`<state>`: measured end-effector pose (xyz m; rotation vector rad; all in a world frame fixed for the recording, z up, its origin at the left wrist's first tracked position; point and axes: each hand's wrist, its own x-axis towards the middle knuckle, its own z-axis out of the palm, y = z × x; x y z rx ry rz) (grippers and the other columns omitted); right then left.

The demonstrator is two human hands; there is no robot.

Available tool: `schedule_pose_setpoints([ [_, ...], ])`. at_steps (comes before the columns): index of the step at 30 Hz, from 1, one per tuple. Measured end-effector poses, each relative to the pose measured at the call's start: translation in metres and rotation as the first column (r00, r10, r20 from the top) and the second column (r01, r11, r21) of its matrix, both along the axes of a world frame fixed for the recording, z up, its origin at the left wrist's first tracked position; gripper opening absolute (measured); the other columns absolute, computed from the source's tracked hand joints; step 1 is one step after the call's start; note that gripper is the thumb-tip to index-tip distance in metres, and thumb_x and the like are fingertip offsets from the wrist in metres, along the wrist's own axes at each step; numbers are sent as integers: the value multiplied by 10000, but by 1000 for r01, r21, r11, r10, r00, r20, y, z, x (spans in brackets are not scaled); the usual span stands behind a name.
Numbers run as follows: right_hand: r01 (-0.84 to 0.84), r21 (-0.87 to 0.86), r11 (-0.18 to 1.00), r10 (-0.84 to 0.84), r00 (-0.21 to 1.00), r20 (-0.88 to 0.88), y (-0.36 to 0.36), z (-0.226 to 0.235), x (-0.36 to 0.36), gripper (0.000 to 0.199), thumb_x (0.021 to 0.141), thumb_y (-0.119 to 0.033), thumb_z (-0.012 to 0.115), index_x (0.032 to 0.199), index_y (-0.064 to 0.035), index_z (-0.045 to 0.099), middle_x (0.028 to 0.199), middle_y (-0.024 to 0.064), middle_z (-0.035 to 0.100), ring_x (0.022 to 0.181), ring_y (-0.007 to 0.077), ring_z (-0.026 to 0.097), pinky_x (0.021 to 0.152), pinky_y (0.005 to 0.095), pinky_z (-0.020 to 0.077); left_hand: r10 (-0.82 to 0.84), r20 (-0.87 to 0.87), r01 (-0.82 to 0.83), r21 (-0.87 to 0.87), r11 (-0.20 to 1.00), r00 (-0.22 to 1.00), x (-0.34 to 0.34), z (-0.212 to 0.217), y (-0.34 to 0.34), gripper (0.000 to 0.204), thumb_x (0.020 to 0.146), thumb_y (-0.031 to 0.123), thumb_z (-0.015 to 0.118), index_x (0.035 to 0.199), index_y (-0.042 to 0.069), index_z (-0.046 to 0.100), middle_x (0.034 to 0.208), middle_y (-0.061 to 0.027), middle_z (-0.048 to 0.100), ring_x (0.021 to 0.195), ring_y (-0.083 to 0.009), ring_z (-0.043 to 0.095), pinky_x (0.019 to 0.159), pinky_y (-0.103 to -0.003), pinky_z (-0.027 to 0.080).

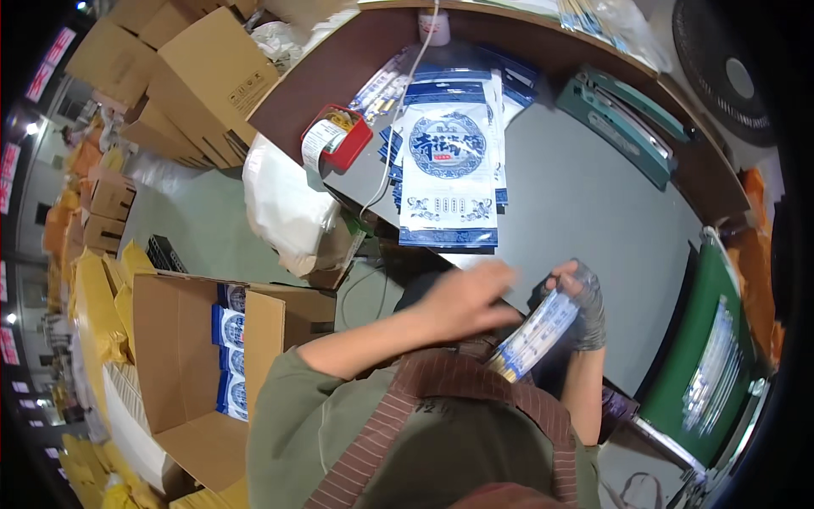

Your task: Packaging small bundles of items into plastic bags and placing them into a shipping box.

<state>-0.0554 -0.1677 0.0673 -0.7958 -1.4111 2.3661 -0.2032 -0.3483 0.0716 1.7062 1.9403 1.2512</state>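
My right hand (583,299), in a grey fingerless glove, is closed round a bundle of paper-wrapped chopsticks (536,332) with blue and white sleeves. The bundle slants down to the left, in front of my apron, with its pale wooden ends lowest. To its left is my left hand (476,295), bare and blurred by motion, its thumb and fingers apart and nothing seen in it. Just beyond that hand, a stack of flat blue and white printed pouches (449,191) lies on the grey table (577,199).
A teal heat sealer (619,127) stands at the back right. A red box (349,140) sits at the table's left edge, near a hanging white cord (407,93). On the right, a green surface (691,348) carries more wrapped chopsticks. An open carton (182,356) holds filled pouches at lower left.
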Motion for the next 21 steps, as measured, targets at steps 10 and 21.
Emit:
schedule_pose_setpoints([
  [10, -3, -108, 994, -10, 993, -117, -17, 10, -11, 316, 783, -238, 671, 979, -1, 602, 824, 121, 644, 684, 200, 636, 622, 340, 556, 158, -566, -179, 20, 984, 809, -88, 11, -30, 262, 742, 32, 593, 999, -22, 594, 1080, -125, 609, 981, -304, 605, 789, -365, 523],
  [21, 99, -74, 992, -108, 987, -120, -14, 15, 15, 343, 731, -272, 693, 947, -27, 586, 824, 115, 623, 654, 190, 616, 585, 297, 539, 107, -715, -259, -106, 960, 691, -93, -29, -51, 308, 805, 57, 588, 1097, -41, 575, 1232, -142, 578, 1116, -313, 584, 866, -354, 525],
])
